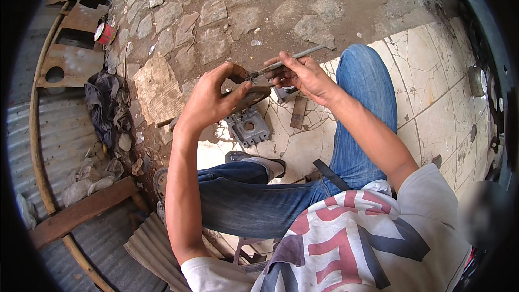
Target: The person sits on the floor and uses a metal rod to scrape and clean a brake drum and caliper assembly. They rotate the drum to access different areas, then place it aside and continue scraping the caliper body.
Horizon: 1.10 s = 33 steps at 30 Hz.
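Observation:
My left hand (pixel 219 94) is raised with its fingers curled in a pinch around a small dark piece (pixel 252 75), too small and shadowed to name. Facing it, my right hand (pixel 306 78) grips a thin grey rod (pixel 309 52), which slants from the small piece up to the right. The fingertips of both hands look blackened. Just below them is a dark, flat, rounded metal piece (pixel 254 97), partly hidden by my left hand. Under that, a grey metal housing (pixel 249 126) with a round hole lies on the tiles.
A brown flat bar (pixel 298 112) lies on the cracked tile floor (pixel 427 75), between the housing and my bent knee. To the left are a crumpled tan sheet (pixel 158 89), black cloth (pixel 108 105), a red can (pixel 104 33) and corrugated metal (pixel 81 135). Stone paving (pixel 216 11) stretches beyond.

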Each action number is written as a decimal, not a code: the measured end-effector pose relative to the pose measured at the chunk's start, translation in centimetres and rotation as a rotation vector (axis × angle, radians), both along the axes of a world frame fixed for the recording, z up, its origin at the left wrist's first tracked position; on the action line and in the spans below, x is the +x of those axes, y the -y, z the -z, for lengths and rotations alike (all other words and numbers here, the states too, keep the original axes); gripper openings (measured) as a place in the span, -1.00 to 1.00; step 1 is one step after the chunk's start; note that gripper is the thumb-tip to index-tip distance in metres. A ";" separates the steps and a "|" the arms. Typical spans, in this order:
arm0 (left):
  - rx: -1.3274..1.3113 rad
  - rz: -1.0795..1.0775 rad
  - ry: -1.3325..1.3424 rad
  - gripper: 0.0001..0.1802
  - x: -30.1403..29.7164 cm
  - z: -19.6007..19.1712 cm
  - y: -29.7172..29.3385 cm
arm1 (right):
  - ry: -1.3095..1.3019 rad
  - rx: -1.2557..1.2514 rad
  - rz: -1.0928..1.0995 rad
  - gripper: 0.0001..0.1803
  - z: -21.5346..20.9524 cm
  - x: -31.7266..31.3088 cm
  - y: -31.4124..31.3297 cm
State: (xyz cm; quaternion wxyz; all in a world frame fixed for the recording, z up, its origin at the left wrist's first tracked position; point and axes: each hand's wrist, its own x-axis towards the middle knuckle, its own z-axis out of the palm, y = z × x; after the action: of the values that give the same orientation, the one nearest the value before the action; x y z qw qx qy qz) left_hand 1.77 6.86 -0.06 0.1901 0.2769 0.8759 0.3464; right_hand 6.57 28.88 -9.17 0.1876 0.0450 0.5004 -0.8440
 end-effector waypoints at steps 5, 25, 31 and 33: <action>0.019 0.028 -0.073 -0.73 -0.2 0.5 0.2 | -0.014 0.013 0.003 -0.43 0.1 0.0 0.1; -0.083 0.076 -0.352 -0.63 0.2 1.4 -1.0 | -0.396 0.342 0.068 -0.68 0.4 0.4 1.1; -0.075 0.062 -0.352 -0.67 0.1 1.6 -0.6 | -0.422 0.363 0.063 -0.69 0.5 0.4 1.3; -0.081 0.072 -0.363 -0.68 0.0 1.5 -0.7 | -0.404 0.349 0.062 -0.68 0.6 0.3 1.2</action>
State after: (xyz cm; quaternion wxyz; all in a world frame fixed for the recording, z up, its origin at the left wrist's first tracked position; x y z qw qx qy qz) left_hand 1.73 7.55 -1.60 0.0521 0.3580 0.8986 0.2482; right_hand 6.88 27.69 -9.78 0.0475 -0.0771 0.6641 -0.7421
